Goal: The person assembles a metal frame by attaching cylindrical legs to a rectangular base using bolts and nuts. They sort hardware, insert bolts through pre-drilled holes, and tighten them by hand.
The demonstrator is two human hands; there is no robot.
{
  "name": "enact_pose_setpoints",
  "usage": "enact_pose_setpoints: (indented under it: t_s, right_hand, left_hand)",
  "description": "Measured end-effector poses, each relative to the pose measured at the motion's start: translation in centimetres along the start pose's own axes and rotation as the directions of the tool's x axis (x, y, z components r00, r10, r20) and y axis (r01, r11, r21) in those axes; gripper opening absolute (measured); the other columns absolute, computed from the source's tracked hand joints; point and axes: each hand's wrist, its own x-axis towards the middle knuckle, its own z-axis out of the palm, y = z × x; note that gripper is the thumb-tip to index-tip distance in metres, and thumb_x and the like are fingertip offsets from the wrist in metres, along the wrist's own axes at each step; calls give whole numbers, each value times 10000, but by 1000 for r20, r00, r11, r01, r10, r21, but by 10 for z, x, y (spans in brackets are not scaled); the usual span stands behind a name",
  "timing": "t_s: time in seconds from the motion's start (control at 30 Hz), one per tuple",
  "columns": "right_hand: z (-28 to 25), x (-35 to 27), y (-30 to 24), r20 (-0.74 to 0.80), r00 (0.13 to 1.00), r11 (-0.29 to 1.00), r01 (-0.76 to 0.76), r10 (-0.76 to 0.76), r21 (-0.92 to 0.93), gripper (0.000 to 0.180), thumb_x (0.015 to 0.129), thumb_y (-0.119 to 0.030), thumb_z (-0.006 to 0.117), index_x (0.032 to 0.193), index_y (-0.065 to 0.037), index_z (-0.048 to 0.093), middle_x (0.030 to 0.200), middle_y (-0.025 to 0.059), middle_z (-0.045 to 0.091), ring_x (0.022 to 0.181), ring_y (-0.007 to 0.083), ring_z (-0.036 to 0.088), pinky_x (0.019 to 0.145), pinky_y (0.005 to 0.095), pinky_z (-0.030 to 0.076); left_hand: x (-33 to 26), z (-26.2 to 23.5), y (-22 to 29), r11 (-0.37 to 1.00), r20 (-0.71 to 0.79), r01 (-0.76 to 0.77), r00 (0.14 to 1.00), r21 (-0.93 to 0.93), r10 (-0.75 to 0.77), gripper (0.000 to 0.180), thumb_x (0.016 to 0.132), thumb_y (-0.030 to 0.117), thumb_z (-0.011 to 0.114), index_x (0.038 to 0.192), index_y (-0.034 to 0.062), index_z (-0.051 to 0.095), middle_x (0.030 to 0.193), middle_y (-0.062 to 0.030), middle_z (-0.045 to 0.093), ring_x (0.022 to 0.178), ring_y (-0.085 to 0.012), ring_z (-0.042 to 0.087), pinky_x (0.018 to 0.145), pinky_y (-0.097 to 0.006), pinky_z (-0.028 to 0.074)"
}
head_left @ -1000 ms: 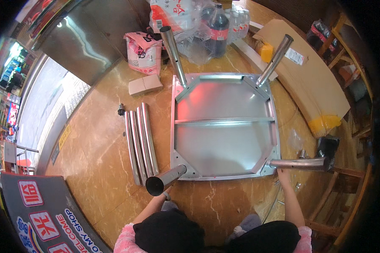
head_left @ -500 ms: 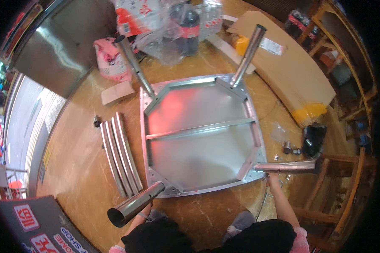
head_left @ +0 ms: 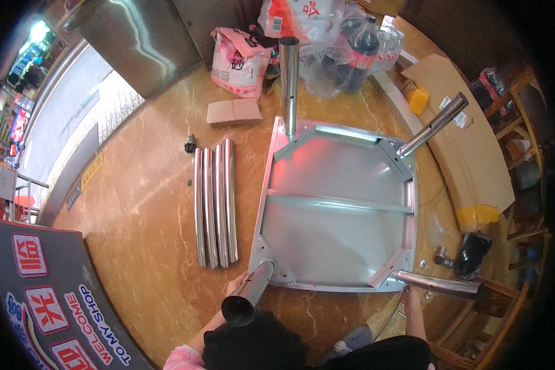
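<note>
Left hand [head_left: 236,284] and right hand [head_left: 407,296] are resting beside the near legs [head_left: 253,288], grips unclear, and uneven lifting would be tipping the frame [head_left: 339,201].

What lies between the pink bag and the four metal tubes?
In the head view, a beige box-like piece lies between the bag and the tubes; floor shows between it and the tubes.

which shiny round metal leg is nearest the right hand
The shiny round metal leg at the lower-right corner of the square silver metal frame: the right hand is near its base; the others stand at farther corners.
</note>
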Motion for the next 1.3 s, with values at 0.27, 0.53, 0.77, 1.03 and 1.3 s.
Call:
enact_pose_setpoints:
  t_s: [0.27, 0.53, 0.77, 1.03, 1.3]
  right_hand:
    - [15, 11, -15, -43, 985, 986, -165, 166, 26, 460, 812, -547, 499, 983, -120, 490, 831, -3, 455, 554, 105, 382, 475, 241, 320]
    - [43, 46, 4, -83, 991, 993, -104, 108, 55, 366, 834, -454, 506, 1040, -151, 491, 819, 16, 465, 624, 114, 414, 476, 254, 342]
    - [70, -30, -69, -82, 963, 451, 44, -256, -892, 221, 838, -219, 550, 829, -6, 606, 679, 118, 610, 629, 141, 573, 544, 319, 432]
    - [168, -125, -110, 575, 576, 423, 817, -581, -391, 189, 786, -196, 633, 889, -51, 570, 770, 96, 560, 690, 237, 581, 604, 342, 465]
    - [170, -122, -129, 673, 541, 301, 841, -505, -450, 183, 751, -170, 633, 824, -17, 567, 790, 144, 568, 768, 328, 582, 670, 407, 473]
  left_hand:
    - [65, 0, 64, 952, 46, -34, 998, -303, 50, 215, 929, 261, 460, 946, 73, 563, 566, 30, 416, 463, -47, 353, 393, -210, 264]
    - [3, 24, 148, 821, 164, 180, 981, -542, -107, 295, 944, 292, 416, 1036, 44, 546, 583, 40, 395, 449, -50, 326, 393, -199, 258]
    - [19, 83, 209, 283, 855, 811, 451, -512, 256, 579, 944, 325, 361, 1337, -79, 226, 1435, -213, 178, 1317, -303, 236, 1089, -379, 223]
    - [8, 149, 273, 434, 931, 835, 227, -337, 287, 583, 942, 400, 317, 1304, -56, 303, 1369, -177, 315, 1269, -283, 320, 1074, -391, 247]
    - [-19, 173, 289, 615, 947, 747, 320, -252, -1, 526, 943, 399, 325, 1225, -38, 402, 1235, -134, 461, 1128, -243, 464, 1018, -406, 341]
